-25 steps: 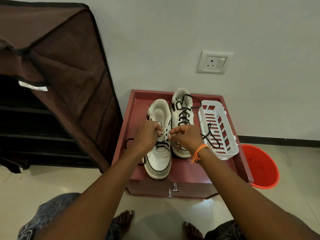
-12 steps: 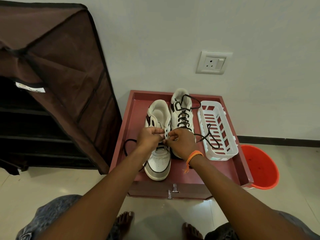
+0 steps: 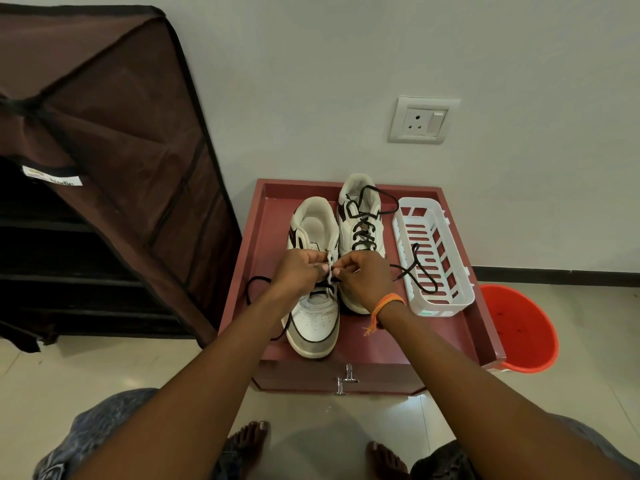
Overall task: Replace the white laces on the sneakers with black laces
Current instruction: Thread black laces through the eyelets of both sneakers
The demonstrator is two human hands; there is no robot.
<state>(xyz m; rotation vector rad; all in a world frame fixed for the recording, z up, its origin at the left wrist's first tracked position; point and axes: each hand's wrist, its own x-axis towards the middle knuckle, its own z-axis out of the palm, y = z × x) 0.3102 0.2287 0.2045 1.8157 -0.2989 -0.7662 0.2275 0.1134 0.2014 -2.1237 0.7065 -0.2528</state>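
Two white sneakers stand side by side on a maroon cabinet top (image 3: 433, 337). The right sneaker (image 3: 360, 216) is laced in black up its length. The left sneaker (image 3: 317, 320) has a black lace (image 3: 254, 284) only across its lower eyelets, with one end looping off to the left. My left hand (image 3: 299, 268) pinches the eyelet flap of the left sneaker. My right hand (image 3: 362, 278) pinches the black lace tip right at that flap. The lace's other end (image 3: 420, 271) trails into the white basket.
A white slotted plastic basket (image 3: 446, 304) sits to the right of the shoes. An orange bucket (image 3: 523, 327) stands on the floor at the right. A brown fabric shoe rack (image 3: 104, 168) stands at the left. My bare feet (image 3: 249, 436) are below the cabinet's front.
Both hands have drawn closer together over the left sneaker's eyelets, and the right hand now holds the lace tip against the flap. The loose lace end over the basket has shifted a little.
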